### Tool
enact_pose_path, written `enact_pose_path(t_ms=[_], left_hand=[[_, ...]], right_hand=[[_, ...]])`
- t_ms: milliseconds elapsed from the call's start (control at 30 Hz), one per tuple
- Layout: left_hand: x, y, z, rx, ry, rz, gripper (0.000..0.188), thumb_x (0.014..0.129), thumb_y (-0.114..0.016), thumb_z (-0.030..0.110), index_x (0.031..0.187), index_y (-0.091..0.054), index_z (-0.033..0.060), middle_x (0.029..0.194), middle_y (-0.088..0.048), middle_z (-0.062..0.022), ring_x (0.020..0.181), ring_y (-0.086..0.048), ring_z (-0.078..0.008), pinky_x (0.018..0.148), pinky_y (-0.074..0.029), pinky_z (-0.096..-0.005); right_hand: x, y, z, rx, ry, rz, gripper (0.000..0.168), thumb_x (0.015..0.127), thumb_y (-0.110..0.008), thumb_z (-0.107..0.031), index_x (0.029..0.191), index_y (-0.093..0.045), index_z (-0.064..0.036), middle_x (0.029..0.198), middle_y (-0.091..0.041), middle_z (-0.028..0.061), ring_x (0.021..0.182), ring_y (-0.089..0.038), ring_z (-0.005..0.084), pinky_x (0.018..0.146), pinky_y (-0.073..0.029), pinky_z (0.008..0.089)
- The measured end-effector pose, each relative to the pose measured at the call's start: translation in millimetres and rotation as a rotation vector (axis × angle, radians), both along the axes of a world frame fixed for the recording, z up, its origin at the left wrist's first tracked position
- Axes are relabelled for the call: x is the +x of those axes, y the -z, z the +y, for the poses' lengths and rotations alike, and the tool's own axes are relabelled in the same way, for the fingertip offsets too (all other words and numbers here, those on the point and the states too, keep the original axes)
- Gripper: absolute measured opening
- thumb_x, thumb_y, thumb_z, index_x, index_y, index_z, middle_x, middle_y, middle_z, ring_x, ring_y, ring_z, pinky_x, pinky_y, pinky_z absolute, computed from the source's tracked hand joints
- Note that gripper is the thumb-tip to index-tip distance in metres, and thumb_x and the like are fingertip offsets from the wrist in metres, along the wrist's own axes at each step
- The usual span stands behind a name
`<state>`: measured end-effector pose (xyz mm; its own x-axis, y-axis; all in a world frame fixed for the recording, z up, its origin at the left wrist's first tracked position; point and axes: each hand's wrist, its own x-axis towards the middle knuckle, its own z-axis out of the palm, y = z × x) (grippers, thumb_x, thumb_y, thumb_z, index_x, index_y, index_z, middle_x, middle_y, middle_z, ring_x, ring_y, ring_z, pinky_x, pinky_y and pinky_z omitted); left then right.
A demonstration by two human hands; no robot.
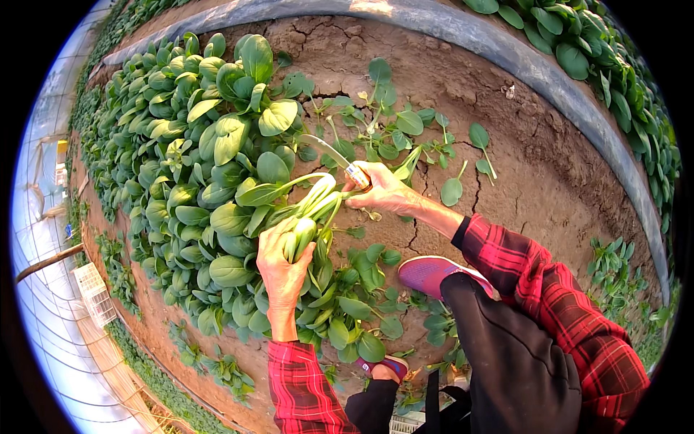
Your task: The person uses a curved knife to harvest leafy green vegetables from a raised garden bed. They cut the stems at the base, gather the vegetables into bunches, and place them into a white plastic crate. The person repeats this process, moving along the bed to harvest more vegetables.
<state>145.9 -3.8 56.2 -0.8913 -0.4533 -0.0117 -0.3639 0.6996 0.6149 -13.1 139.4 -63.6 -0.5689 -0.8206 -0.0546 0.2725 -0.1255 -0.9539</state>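
Observation:
My left hand (286, 260) grips several cut heads of bok choy (317, 203), their pale stalk ends turned up and towards my right hand. In my right hand (382, 190) is a small sickle knife (331, 152); its curved blade points up and left, over the leaves. The fingertips of this hand also meet a stem at the bunch's right side, but whether they pinch it I cannot tell. Standing bok choy plants (211, 217) form a dense bed just left of both hands.
Loose leaves (401, 125) lie scattered on the cracked soil (434, 103). A grey plastic hose or film strip (466, 32) curves along the far side and right. My shoes (434, 274) stand close to the plants. A white crate (95, 293) sits at far left.

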Motion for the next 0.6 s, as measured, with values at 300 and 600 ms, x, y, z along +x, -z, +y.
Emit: enact_pose_path(t_ms=[300,600], left_hand=[[-2.4,-22.4,9.1,-0.076,0.021,0.077,0.033,0.062,-0.074,0.000,0.093,-0.065,0.0000,0.108,-0.062,-0.0097,0.098,-0.055,-0.0252,0.085,-0.045,-0.0341],[-19.6,-1.5,45.1,0.496,-0.315,0.219,0.025,0.073,-0.073,0.000,0.097,-0.064,-0.0003,0.099,-0.064,-0.0048,0.082,-0.057,-0.0098,0.076,-0.047,-0.0254]], right_hand=[[-36.5,-26.5,22.7,0.248,0.258,0.394,0.028,0.075,-0.069,-0.012,0.098,-0.057,-0.002,0.070,-0.042,-0.0006,0.058,-0.039,0.0085,0.053,-0.038,0.0247],[-13.2,-61.6,1.3,-0.242,0.175,-0.363,0.083,0.067,-0.080,-0.025,0.132,-0.035,-0.001,0.116,-0.058,0.0129,0.075,-0.055,0.0060,0.053,-0.043,0.0159]])
